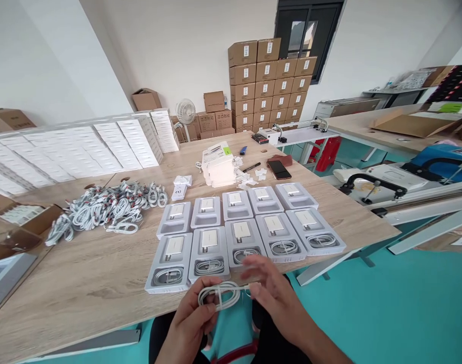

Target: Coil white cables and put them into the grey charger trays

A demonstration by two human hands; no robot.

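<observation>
Lying in the front five trays [158, 289]: chargers [210, 236], coiled cables [209, 267]

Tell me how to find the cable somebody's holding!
Find the wooden table with two rows of pale trays. At its near edge, the left hand holds a coiled white cable. Other cables lie in trays or a pile; only this one is held.

I pinch a coiled white cable [220, 290] in my left hand [191, 318], by the near edge of the table [82, 283]; its straight end reaches my right hand [274, 293], though how firmly I grip there is unclear. Beyond stand ten trays [152, 280] in two rows, each with a charger [173, 245]; the nearer five also hold cable coils [168, 276]. A cable heap [113, 207] lies leftward.
</observation>
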